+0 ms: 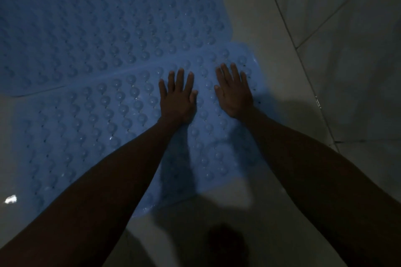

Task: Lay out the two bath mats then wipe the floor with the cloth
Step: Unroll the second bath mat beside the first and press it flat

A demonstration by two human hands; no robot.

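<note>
Near mat (104,128) centre frame, overlapping far mat (86,28) upper left | left hand (176,97) + right hand (234,91) flat on near mat, fingers spread, holding nothing | tiled floor (325,28) right

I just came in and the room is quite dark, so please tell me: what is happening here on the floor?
A person is pressing both palms flat onto the near blue bath mat, left hand and right hand side by side with fingers spread. A second blue mat lies beyond it, and the two edges meet or slightly overlap. Both rest on the pale tiled floor. No cloth is in view, so wiping has not begun.
</note>
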